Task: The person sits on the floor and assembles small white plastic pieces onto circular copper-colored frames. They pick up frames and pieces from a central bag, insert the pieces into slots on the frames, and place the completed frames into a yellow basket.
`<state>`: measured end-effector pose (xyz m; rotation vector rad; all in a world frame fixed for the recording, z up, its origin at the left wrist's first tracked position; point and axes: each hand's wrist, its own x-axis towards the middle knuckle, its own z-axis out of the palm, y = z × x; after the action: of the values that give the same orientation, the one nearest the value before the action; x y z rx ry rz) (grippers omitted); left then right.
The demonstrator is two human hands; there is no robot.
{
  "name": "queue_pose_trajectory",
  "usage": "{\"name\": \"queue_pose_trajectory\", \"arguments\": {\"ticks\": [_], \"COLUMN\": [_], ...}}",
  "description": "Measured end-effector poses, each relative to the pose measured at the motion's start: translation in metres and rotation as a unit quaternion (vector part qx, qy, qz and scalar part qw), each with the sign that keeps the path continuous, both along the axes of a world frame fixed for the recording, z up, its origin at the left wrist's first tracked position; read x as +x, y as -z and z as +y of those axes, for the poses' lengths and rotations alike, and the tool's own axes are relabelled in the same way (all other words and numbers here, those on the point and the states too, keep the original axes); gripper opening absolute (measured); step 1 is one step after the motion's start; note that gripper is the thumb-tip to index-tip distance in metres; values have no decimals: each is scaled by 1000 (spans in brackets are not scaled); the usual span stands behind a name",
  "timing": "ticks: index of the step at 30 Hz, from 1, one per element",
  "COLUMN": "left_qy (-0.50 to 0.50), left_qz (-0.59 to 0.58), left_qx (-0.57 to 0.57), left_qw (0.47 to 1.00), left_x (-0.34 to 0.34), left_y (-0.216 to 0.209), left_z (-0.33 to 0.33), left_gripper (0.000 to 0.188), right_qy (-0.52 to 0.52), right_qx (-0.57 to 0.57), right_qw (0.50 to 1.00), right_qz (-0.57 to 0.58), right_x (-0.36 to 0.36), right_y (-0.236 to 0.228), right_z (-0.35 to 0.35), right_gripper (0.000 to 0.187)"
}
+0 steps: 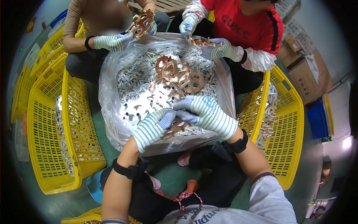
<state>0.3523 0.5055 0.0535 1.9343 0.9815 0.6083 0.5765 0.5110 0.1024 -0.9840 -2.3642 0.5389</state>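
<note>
Both of my hands wear striped knit gloves with grey fingers and meet over the near half of a plastic-lined bin (pixel 108 106). My left hand (pixel 153 127) and my right hand (pixel 209 114) are closed, fingertips pinched together. What they hold, if anything, is hidden. Just below the fingers shows a copper-coloured metal part (pixel 178 128), partly covered; I cannot tell whether it is held. Beyond my hands several toothed copper-coloured discs with cut-outs (pixel 175 71) lie on a heap of small whitish strips (pixel 136 69). Shiny pale pieces with dark round ends (pixel 131 111) lie nearer, to the left.
Across the bin, one co-worker's gloved hands hold a copper-coloured toothed part (pixel 143 24); another's hold a similar part (pixel 203 42). Yellow slotted baskets (pixel 46 128) with whitish strips stand at left, another yellow basket (pixel 287 123) at right. Cardboard boxes (pixel 304 80) stand far right.
</note>
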Motion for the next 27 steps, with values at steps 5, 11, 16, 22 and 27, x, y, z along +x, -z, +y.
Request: {"name": "queue_pose_trajectory", "arguments": {"ticks": [5,11,16,22,27], "left_qy": [-80,-146,-158,-123,-114], "left_qz": [-97,-120,-224,-249,-260], "left_qx": [-129,-158,-191,-128,-182], "left_qw": [984,969,943,952,941], "left_x": [6,11,1,4,10], "left_y": [-3,-31,-2,-10,-26], "left_z": [1,-4,4,0,-6], "left_gripper": [43,40,40,41,41], "right_qy": [10,127,114,110,133], "right_qx": [63,57,-167,-305,-378], "right_qw": [998,975,929,900,865], "right_qz": [-8,174,309,291,302], "right_x": [-4,3,-6,-28,-22], "right_y": [3,4,9,7,21], "right_z": [5,6,-17,-31,-23], "right_gripper": [18,16,19,23,26]}}
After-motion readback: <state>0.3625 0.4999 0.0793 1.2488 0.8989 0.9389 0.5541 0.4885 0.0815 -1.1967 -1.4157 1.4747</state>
